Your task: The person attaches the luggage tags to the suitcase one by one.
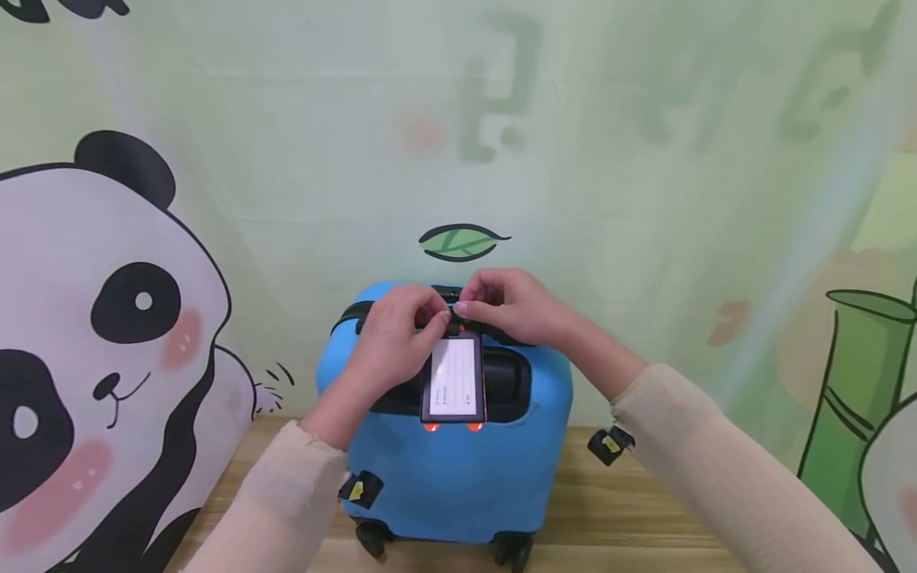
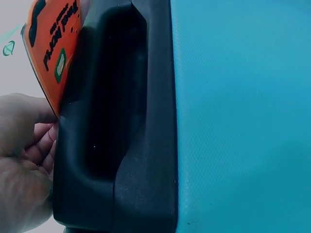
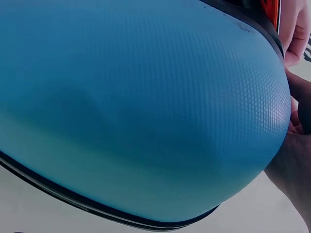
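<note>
A blue suitcase [image 1: 458,485] stands upright on its wheels, a black grab handle on its top. Against its upper front hangs a luggage tag [image 1: 454,378] with a white card under its window; the left wrist view shows the tag's orange side [image 2: 56,36] with black lettering. My left hand [image 1: 396,338] pinches the dark strap at the tag's upper end between thumb and fingertips. From the other side my right hand [image 1: 512,306] has thumb and forefinger together at the same strap, beside the handle. The strap itself is mostly hidden by fingers.
Under the suitcase runs a wood-grain surface [image 1: 616,509]. Close behind it hangs a pale green backdrop [image 1: 322,159] printed with a panda and bamboo. A black recess [image 1: 509,382] in the suitcase front lies behind the tag.
</note>
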`<state>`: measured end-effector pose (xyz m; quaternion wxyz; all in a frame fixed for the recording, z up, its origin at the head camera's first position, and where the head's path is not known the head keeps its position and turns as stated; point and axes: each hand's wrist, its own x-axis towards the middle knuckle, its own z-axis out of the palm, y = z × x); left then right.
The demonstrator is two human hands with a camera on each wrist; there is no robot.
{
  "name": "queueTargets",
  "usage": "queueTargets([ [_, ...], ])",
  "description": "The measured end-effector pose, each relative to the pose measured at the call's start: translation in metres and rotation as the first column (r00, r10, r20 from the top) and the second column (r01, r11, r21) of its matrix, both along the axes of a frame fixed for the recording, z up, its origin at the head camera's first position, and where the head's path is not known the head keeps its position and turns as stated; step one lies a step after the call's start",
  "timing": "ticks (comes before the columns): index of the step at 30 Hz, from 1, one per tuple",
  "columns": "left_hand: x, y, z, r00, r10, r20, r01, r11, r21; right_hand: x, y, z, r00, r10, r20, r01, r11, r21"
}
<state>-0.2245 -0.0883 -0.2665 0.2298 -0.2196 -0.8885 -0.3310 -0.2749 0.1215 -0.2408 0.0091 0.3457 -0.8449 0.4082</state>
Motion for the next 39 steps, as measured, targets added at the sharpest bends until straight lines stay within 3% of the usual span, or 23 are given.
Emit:
queueTargets([
  [14,0.0015,0.0000,0.0022,1.000,-0.016,0.026,0.016,1.000,0.005,-0.0005,0.0016,-0.0018,1.000,-0.007,0.024,0.007,0.999,-0.035],
  [23,0.0027,0.0001,0.0030,1.000,-0.016,0.023,0.016,1.000,0.021,0.0042,-0.0005,-0.0012,0.996,-0.031,-0.083,0.030,1.000,-0.006],
  [32,0.0033,0.0005,0.0038,0.998,-0.002,0.063,0.001,1.000,0.008,0.0050,0.0016,-0.0035,0.997,-0.031,-0.067,0.029,0.999,-0.029],
  [39,0.0042,0.0004,0.0103,0.998,0.013,0.063,-0.014,1.000,0.002,0.0089,0.0006,0.0008,0.994,-0.073,-0.078,0.070,0.996,-0.050],
])
